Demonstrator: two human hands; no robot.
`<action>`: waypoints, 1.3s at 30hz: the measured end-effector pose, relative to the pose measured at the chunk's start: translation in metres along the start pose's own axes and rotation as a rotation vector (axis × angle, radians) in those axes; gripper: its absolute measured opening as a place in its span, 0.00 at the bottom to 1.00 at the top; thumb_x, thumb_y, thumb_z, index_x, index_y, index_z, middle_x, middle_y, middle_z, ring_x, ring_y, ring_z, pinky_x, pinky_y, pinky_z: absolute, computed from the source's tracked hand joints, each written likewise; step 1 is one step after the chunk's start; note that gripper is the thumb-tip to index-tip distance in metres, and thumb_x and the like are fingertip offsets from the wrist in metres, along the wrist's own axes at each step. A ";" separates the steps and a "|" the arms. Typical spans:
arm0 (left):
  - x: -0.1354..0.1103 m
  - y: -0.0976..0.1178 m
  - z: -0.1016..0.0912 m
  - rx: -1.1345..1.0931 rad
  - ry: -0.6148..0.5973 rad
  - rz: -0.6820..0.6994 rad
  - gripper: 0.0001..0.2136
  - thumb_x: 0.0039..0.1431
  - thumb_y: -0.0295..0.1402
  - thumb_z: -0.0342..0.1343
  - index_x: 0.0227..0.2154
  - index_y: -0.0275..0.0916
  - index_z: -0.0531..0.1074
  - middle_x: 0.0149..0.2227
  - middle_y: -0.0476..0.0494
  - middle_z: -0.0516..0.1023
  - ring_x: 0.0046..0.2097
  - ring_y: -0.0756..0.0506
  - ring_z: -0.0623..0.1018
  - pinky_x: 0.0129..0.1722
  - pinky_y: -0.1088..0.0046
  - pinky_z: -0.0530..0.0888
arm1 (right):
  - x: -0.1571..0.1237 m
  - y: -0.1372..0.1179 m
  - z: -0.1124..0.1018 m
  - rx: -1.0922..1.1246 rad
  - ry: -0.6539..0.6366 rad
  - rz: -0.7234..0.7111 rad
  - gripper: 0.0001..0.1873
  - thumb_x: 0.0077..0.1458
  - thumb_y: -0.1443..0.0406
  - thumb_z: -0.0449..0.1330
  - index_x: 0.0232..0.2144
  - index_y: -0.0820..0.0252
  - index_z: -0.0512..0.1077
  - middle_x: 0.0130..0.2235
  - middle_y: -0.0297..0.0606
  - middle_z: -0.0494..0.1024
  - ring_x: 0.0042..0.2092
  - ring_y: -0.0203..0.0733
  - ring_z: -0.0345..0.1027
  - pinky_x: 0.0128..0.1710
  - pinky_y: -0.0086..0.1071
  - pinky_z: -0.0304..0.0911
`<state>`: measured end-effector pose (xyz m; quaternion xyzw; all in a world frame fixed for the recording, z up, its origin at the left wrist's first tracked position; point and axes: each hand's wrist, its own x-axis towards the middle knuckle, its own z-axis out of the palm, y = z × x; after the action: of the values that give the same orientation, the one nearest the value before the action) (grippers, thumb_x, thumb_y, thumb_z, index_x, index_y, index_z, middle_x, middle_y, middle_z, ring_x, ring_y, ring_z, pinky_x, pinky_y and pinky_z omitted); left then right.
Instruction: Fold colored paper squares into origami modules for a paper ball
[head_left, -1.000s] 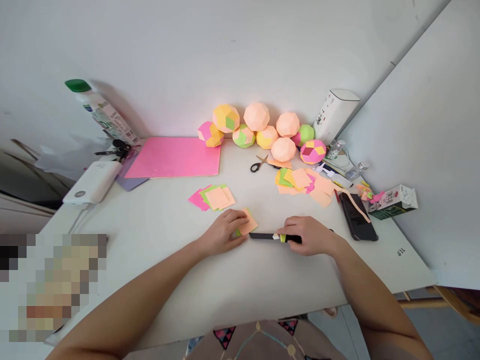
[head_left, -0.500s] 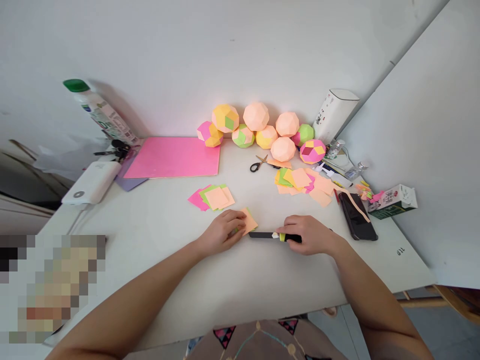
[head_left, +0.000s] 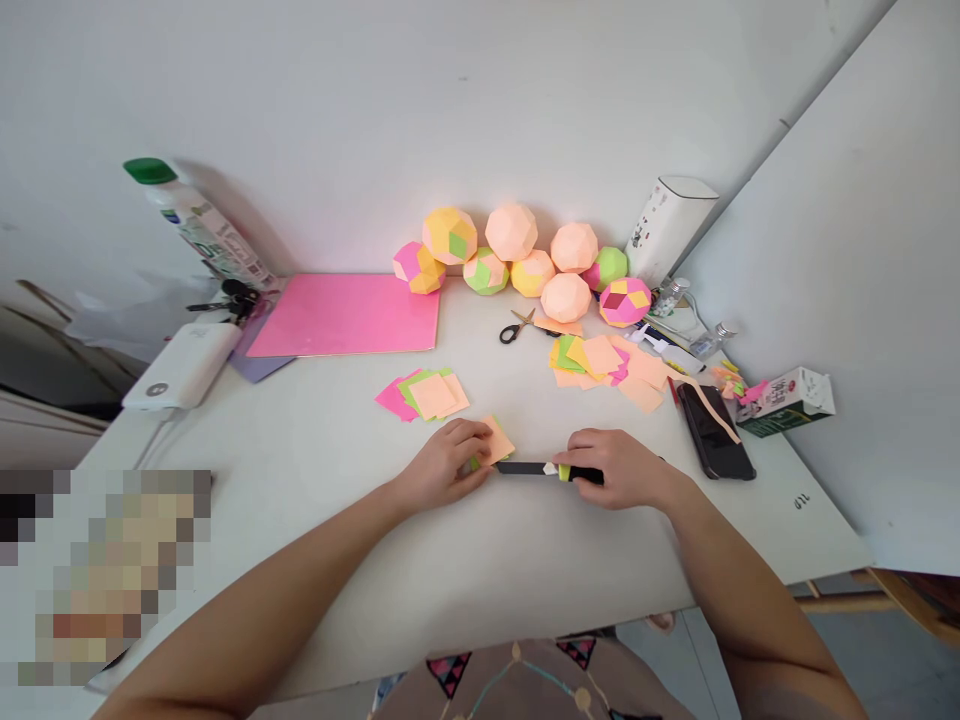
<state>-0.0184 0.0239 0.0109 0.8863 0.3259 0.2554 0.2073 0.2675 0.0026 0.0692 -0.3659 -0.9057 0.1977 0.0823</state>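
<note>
My left hand (head_left: 444, 462) lies curled on a small stack of peach and green paper squares (head_left: 498, 442), pressing it to the white table (head_left: 315, 460). My right hand (head_left: 619, 467) is closed round the handle of a black utility knife (head_left: 529, 468) with a yellow-green slider. The knife lies flat on the table, its tip touching the lower edge of the paper under my left hand.
A fan of coloured squares (head_left: 424, 393) lies beyond my left hand, another heap (head_left: 606, 362) to the right. Scissors (head_left: 517, 326), several paper balls (head_left: 511, 233), a pink sheet (head_left: 346, 314), a phone (head_left: 714, 431), a carton (head_left: 786, 401), a white power bank (head_left: 184, 363) and a bottle (head_left: 201, 226) ring the table.
</note>
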 end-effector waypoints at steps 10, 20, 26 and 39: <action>0.001 0.002 -0.003 0.011 -0.004 0.029 0.02 0.58 0.30 0.50 0.32 0.39 0.67 0.45 0.38 0.71 0.44 0.43 0.72 0.44 0.63 0.71 | 0.000 0.001 0.001 -0.002 -0.006 0.000 0.22 0.48 0.71 0.52 0.45 0.58 0.75 0.35 0.40 0.75 0.35 0.39 0.68 0.34 0.30 0.64; 0.001 0.002 -0.003 0.006 -0.003 0.021 0.03 0.59 0.30 0.48 0.32 0.39 0.66 0.45 0.38 0.72 0.45 0.43 0.72 0.44 0.62 0.71 | 0.000 0.002 0.002 -0.007 -0.008 -0.012 0.22 0.47 0.70 0.52 0.45 0.57 0.75 0.35 0.40 0.76 0.35 0.39 0.68 0.34 0.30 0.64; 0.000 -0.001 0.001 0.009 0.030 0.008 0.06 0.61 0.28 0.46 0.30 0.39 0.66 0.44 0.38 0.73 0.44 0.44 0.73 0.43 0.64 0.72 | -0.002 0.002 -0.001 0.007 -0.028 -0.004 0.23 0.47 0.70 0.52 0.45 0.58 0.76 0.35 0.40 0.76 0.35 0.39 0.69 0.34 0.30 0.64; -0.003 -0.004 0.003 -0.033 0.422 0.017 0.03 0.61 0.27 0.48 0.33 0.40 0.65 0.37 0.41 0.73 0.38 0.47 0.75 0.36 0.69 0.74 | 0.000 0.002 0.002 -0.028 -0.102 0.075 0.23 0.47 0.71 0.53 0.46 0.57 0.75 0.36 0.39 0.76 0.36 0.40 0.69 0.36 0.31 0.64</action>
<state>-0.0211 0.0239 0.0055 0.8124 0.3503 0.4424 0.1466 0.2684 0.0036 0.0667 -0.3901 -0.8971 0.2062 0.0235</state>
